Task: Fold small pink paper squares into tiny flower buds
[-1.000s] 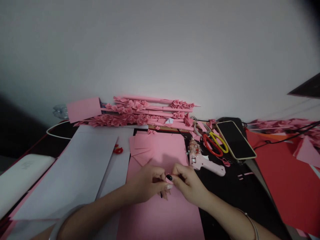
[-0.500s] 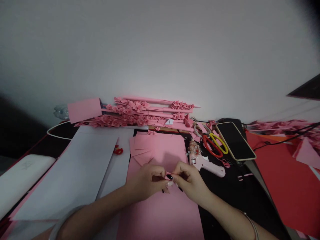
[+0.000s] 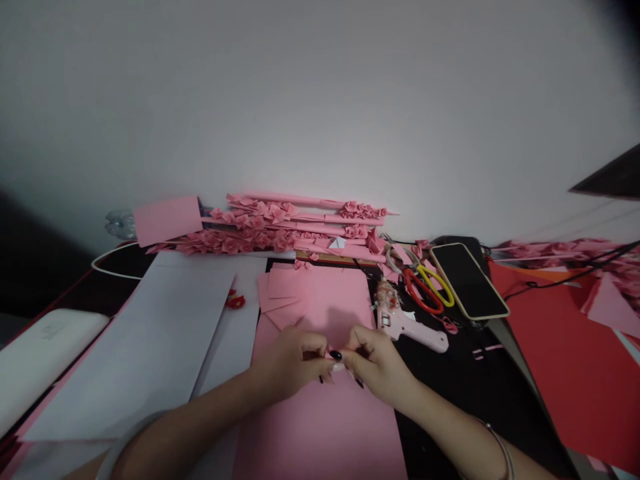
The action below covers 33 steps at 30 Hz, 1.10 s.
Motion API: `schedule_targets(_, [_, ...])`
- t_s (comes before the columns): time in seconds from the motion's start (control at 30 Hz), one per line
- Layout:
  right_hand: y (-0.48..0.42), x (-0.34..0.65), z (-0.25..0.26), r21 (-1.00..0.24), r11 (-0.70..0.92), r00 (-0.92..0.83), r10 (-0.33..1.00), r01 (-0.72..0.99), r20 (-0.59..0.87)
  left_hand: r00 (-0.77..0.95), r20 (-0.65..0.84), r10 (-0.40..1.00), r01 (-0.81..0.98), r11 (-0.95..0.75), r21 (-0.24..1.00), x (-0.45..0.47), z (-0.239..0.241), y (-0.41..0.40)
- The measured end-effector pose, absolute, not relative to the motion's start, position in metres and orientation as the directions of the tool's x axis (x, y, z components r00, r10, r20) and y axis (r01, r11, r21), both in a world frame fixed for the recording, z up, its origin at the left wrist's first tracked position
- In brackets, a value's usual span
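My left hand [image 3: 295, 363] and my right hand [image 3: 377, 363] meet at the fingertips, both closed in a pinch. Between them is a small piece of pink paper [image 3: 329, 355], mostly covered by the fingers, so its folded shape is hard to see. Both hands hover over a large pink sheet [image 3: 325, 427]. Just beyond my left hand, several smaller pink paper pieces [image 3: 280, 293] lie fanned out on that sheet. A pale pink glue gun [image 3: 410, 329] rests right of my right hand.
Pink paper flower stems [image 3: 270, 223] are piled along the wall. Scissors with red and yellow handles [image 3: 430, 290] lie beside a phone [image 3: 470, 280]. White sheets [image 3: 140, 347] and a white box-like device [image 3: 50, 360] cover the left; red paper [image 3: 560, 360] covers the right.
Both hands stay together in nearly the same spot, with fingertips shifted slightly. Less of the pink paper shows between them now. The whole view has drifted a little.
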State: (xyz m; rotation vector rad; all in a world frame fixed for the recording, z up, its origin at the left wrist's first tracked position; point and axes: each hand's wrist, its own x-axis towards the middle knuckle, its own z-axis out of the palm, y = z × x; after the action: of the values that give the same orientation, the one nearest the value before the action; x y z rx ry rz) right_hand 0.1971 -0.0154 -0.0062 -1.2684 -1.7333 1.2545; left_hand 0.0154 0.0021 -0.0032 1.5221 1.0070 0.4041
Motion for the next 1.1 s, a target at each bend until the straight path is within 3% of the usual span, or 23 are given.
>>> schedule_targets(0.17, [-0.011,0.199,-0.005,-0.945,0.060,-0.340,0.939,0.321,-0.056,0.548,-0.264,0.794,0.325,0.089,0.942,0.015,-0.007,0.002])
schedule_targets(0.33, [-0.008,0.200,-0.007,-0.972,0.036,-0.293,0.955,0.232,-0.035,0.489,-0.320,0.811,0.215,0.244,0.946,0.016,-0.007,0.005])
schedule_targets(0.67, [-0.008,0.203,-0.001,-0.812,0.384,-0.300,0.915,0.439,0.271,0.464,-0.379,0.801,0.069,0.394,0.916,0.017,-0.005,0.010])
schedule_targets(0.93, [-0.010,0.203,-0.001,-0.761,0.460,-0.346,0.880,0.458,0.324,0.404,-0.391,0.827,0.042,0.410,0.911,0.018,0.003,0.013])
schedule_targets(1.1, [-0.011,0.202,0.001,-0.790,0.441,-0.326,0.889,0.425,0.321,0.407,-0.382,0.830,0.046,0.399,0.916,0.018,0.002,0.011])
